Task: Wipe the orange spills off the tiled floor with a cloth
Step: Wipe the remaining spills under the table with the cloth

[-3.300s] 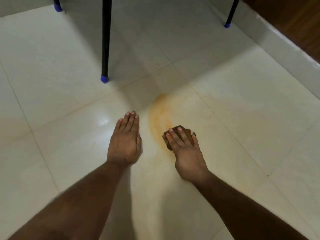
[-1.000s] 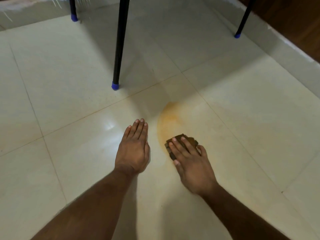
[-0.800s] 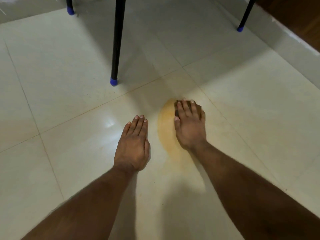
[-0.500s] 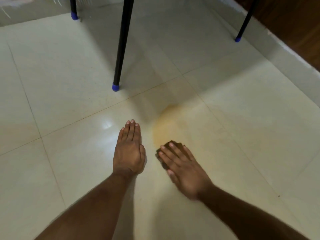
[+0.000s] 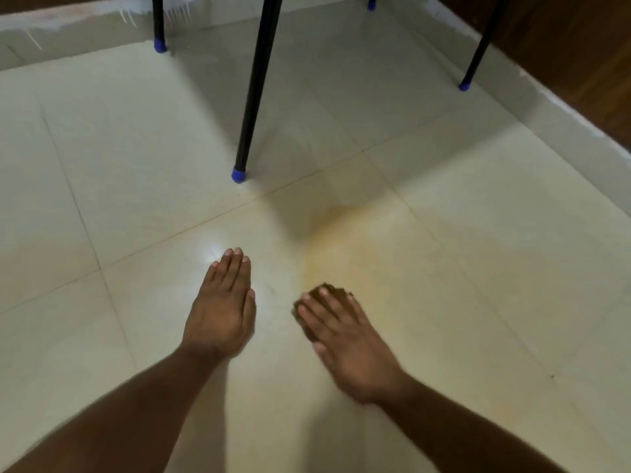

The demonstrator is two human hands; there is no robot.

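1. Risk: the orange spill (image 5: 341,240) spreads as a thin film ahead of the cloth (image 5: 327,292). A loaded cloth would smear it wider instead of lifting it.
2. Risk: the wet tiled floor (image 5: 478,233) looks glossy. The left hand (image 5: 222,308) bears weight on it and could slide if the wet film reaches it.
3. Risk: the spill lies close to a grout line; liquid pushed into the joint would likely be harder to remove.
4. Risk: the nearest chair leg (image 5: 252,97) stands just beyond the spill. A long forward stroke could strike it.
5. Grip state, right hand (image 5: 345,339): fingers straight, pressing flat on the cloth, not clenched around it.
6. Grip state, left hand: released, palm flat on the floor, holding nothing.
7. Cloth location: under the right fingers, its far edge showing past the fingertips, at the near end of the spill.
8. Spill location: on the floor tile directly ahead of the right hand, fading toward the skirting at the right edge of the floor.
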